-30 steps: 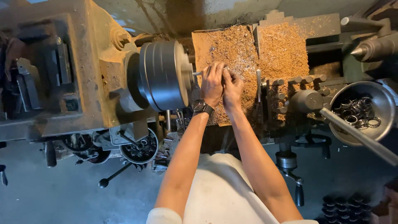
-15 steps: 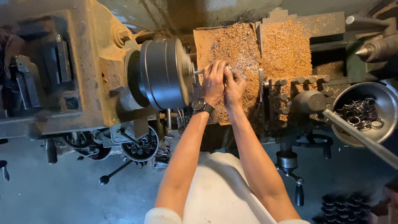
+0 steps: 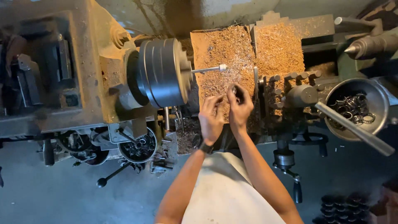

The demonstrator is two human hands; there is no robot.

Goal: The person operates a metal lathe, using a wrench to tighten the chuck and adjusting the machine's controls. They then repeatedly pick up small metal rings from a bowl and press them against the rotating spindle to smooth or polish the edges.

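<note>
The big grey steel lathe chuck (image 3: 159, 71) fills the middle left, and from its face a thin bright metal arbor with a pale tip (image 3: 207, 69) runs level toward three o'clock over the chip-strewn brown bed (image 3: 224, 45). That tip lies at about eleven o'clock from the right hand (image 3: 239, 107), which pinches a small dark ring-shaped part (image 3: 234, 90) in its fingertips and is the nearer. The left hand (image 3: 211, 120), at seven o'clock, is open and empty.
</note>
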